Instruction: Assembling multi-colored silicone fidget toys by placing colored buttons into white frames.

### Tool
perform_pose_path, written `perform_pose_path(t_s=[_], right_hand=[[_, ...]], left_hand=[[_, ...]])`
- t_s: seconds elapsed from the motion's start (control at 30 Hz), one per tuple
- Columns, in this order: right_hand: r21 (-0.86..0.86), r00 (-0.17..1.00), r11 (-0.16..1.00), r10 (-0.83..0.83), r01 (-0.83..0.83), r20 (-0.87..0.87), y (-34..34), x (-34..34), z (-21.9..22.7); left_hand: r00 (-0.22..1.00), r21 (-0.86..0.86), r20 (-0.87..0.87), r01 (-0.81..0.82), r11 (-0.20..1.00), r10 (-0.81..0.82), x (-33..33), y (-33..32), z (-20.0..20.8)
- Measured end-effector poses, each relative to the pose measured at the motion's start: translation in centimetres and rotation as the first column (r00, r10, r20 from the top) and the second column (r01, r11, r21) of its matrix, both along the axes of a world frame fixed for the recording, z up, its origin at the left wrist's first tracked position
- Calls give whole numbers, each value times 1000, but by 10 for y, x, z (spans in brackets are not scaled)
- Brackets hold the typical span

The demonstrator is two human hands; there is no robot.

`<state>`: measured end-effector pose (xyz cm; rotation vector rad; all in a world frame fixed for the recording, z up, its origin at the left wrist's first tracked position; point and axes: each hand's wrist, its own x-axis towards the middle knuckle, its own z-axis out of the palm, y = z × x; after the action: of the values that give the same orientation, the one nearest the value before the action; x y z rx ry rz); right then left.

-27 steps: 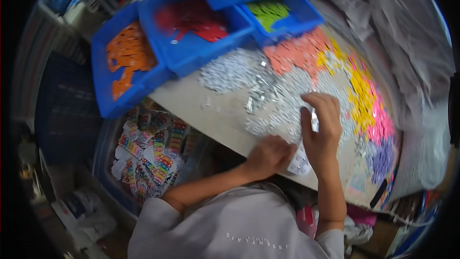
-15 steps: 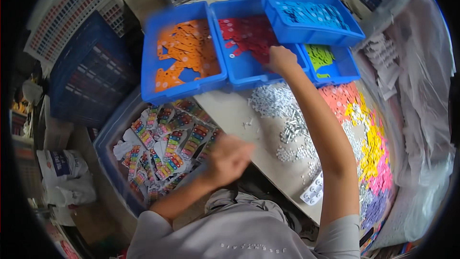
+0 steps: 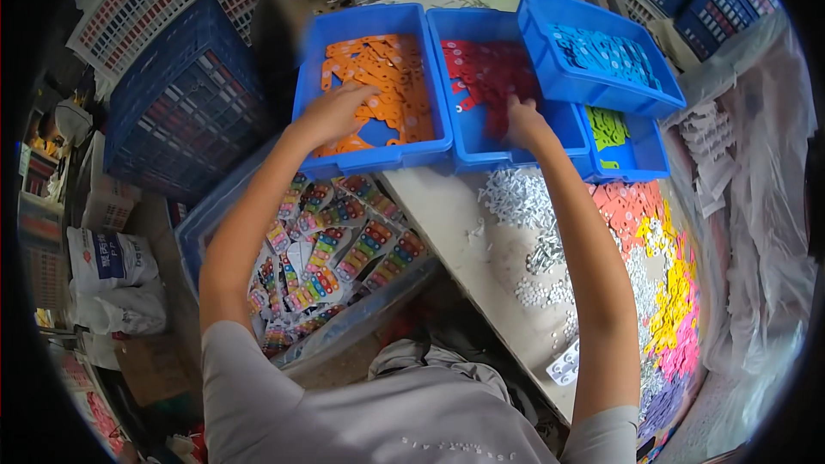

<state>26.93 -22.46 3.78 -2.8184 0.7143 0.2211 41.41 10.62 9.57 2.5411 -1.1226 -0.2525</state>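
Observation:
My left hand (image 3: 337,113) reaches into a blue bin (image 3: 421,142) of flat orange plastic pieces (image 3: 400,64). Its fingers are stretched out and touch the heap. In the adjoining bin (image 3: 481,155), my right hand (image 3: 526,124) is down at the edge of a pile of flat red plastic pieces (image 3: 485,69). The right fingers are curled and partly hidden, so what they pinch does not show. Tilted on top at the right is a bin (image 3: 601,82) of light blue pieces (image 3: 606,51), partly covering a bin (image 3: 640,146) of lime green ones (image 3: 608,127).
Silver metal pieces (image 3: 520,202) and small white rings (image 3: 546,292) lie on the table (image 3: 455,215). Coral (image 3: 632,206), yellow (image 3: 675,301) and purple pieces (image 3: 662,404) are heaped along the right. A tub (image 3: 223,198) of multicoloured assembled strips stands below left. Dark blue crates (image 3: 185,99) stand beyond it.
My left hand has moved from above the tub of strips up into the orange bin, its fingers opening out. My right hand stays in the red bin. The view has shifted slightly.

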Motion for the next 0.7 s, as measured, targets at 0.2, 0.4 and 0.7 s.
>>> perform_pose_path(t_s=[0.2,0.4,0.7], right_hand=[[-84,980,989,134,-122,146,-2,2,-9],[-11,941,992,120,-123,317,-6,-2,-4],[-443,866,893,281,-78,414,6,-6,-22]], left_hand=[[966,135,85,231,963,-244,43,-28,-26],[976,143,99,180,973,-195,43,-23,-25],[930,143,299,178,974,-214,34,-26,-27]])
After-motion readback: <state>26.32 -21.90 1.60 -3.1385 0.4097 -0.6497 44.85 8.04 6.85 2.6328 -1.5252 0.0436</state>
